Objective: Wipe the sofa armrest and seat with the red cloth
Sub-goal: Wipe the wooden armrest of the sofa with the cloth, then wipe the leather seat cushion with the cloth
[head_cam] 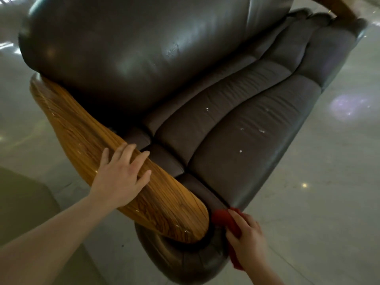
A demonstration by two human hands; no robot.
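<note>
A dark grey leather sofa fills the view, its seat (pixel 236 128) dotted with small white specks. The near armrest (pixel 82 132) has a glossy striped wooden top running from upper left to lower centre. My left hand (pixel 120 175) lies flat on that wood, fingers spread, holding nothing. My right hand (pixel 246 241) grips the red cloth (pixel 223 219) and presses it against the sofa's front corner, just right of the armrest's rounded tip. Most of the cloth is hidden under the hand.
The big padded backrest (pixel 133 44) rises at the top. A second wooden armrest (pixel 337 5) shows at the far end. Pale glossy floor (pixel 329 202) surrounds the sofa. A greenish block (pixel 22 202) sits low at the left.
</note>
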